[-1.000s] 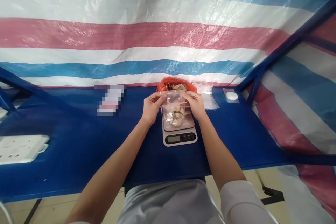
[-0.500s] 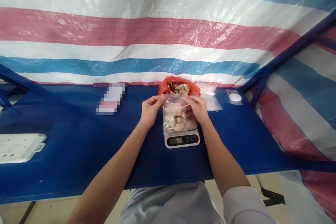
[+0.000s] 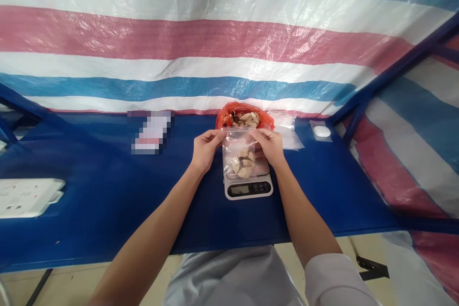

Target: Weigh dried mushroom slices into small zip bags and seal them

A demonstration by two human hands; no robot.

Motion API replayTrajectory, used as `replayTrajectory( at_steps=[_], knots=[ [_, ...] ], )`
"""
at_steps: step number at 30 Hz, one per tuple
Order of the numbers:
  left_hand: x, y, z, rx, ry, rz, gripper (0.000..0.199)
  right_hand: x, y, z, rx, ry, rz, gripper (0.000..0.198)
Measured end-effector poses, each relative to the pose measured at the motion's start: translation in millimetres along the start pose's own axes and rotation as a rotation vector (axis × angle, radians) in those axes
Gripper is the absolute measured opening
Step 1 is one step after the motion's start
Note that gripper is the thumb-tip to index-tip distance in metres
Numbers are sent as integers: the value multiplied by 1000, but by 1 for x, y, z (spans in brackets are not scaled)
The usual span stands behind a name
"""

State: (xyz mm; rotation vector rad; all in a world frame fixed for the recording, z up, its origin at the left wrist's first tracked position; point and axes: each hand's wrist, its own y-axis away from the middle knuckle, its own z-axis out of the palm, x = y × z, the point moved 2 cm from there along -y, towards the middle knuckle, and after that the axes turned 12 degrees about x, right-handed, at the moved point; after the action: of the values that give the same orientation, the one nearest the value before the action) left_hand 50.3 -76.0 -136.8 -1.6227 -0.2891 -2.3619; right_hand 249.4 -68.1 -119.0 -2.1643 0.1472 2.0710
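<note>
Between my two hands is a clear zip bag (image 3: pixel 233 146) with several pale, dried-looking pieces (image 3: pixel 245 161) in its lower part. My left hand (image 3: pixel 206 149) pinches the bag's top left corner between thumb and fingers. At the top right corner, my right hand (image 3: pixel 269 145) grips it the same way. The bag overlaps the plate of a small white digital scale (image 3: pixel 248 191); whether it rests on the plate I cannot tell. Just behind the bag sits an open red plastic bag (image 3: pixel 265 117) holding similar pale and some dark pieces.
Flat clear bags (image 3: pixel 290 137) lie right of the red bag. Farther right is a small packet with a white oval object (image 3: pixel 322 131). A white power strip (image 3: pixel 30 197) lies at left on the blue table (image 3: pixel 118 201), and a blurred-out item (image 3: pixel 152 133) behind it. Striped sheeting (image 3: pixel 201 40) hangs at the back.
Both hands keep hold of the zip bag in nearly the same place. The view has shifted slightly, so the table and scale appear a little higher.
</note>
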Motion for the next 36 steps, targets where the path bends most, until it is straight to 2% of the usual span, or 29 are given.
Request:
replayTrajectory(
  at_steps=[2, 5, 13, 18, 25, 31, 36],
  knots=[
    [-1, 0, -1, 11, 0, 22, 32, -2, 1, 0, -13, 20, 6, 42],
    [-2, 0, -1, 24, -7, 55, 30, -4, 1, -1, 4, -11, -72, 38],
    [-3, 0, -2, 40, -42, 61, 28, 8, -4, -2, 13, 7, -129, 34],
    [-1, 1, -1, 27, -19, 93, 24, 6, -1, -1, 37, -53, -98, 36],
    [4, 5, 1, 44, -36, 183, 21, -1, 0, 2, 39, -87, -137, 35],
    [4, 7, 1, 31, -64, 187, 20, 1, 0, 1, 39, -88, -151, 30],
    [1, 5, 1, 18, -71, 111, 24, 0, 3, 1, 23, -19, -142, 32]
  ],
)
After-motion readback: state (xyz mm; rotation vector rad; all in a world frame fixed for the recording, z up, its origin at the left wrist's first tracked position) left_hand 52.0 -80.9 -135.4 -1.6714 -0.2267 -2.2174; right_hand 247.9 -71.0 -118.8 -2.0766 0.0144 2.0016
